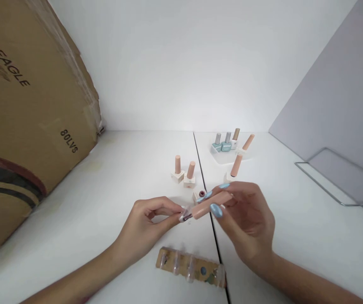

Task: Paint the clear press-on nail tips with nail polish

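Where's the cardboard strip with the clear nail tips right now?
In the head view, the cardboard strip lies on the white table near the bottom edge, just below the gap between the left hand and right hand.

peach tube (211, 207): smooth plastic, satin finish, with a clear glossy plastic tip (185, 216) at its left end. left of the tube, corrugated carton (32, 97): matt brown cardboard, rough, creased and frayed along one edge. beyond the tube, teal bottles (226, 145): glossy, apparently glass, under grey caps with a metallic sheen. nearer the viewer than the tube, backing card (165, 258): matt kraft paper beneath clear plastic blisters. right of the tube, wire rack (327, 181): thin bare metal. under the tube, table (105, 169): smooth white surface, low sheen.
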Tool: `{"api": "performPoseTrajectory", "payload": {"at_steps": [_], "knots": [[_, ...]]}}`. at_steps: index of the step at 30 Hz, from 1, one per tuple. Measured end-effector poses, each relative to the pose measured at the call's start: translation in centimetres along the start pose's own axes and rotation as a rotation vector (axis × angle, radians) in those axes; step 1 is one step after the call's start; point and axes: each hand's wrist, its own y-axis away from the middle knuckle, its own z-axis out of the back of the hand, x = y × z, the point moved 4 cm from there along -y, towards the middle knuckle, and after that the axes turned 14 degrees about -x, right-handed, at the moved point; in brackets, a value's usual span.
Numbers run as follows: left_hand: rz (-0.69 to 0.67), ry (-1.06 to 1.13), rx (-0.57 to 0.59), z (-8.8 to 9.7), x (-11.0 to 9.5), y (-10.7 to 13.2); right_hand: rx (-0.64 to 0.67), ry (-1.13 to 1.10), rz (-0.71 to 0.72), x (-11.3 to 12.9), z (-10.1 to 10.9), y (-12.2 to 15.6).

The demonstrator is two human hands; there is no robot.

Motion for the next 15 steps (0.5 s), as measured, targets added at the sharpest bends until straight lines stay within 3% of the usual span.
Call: {"api": "performPoseTrajectory", "payload": {"at_steps": [2, 8, 13, 15], "knots": [[-0.021, -0.003, 0.002, 0.0, 0.0, 0.0, 0.022, -0.010, 0.007, 0.0, -0.2, 0.1], [-0.027, 0.005, -0.021, 0.1, 0.3, 0.0, -0.126, -0.006, -0.004, 0.1, 0.4, -1.0], [-0.058, -0.007, -0.001, 0.1, -0.1, 0.0, 0.053, -0.026, 0.055, 0.3, -0.2, 0.1], [-0.066, -0.020, -0.008, 0.1, -0.1, -0.1, 0.032, -0.008, 0.030, 0.1, -0.2, 0.0]]}}
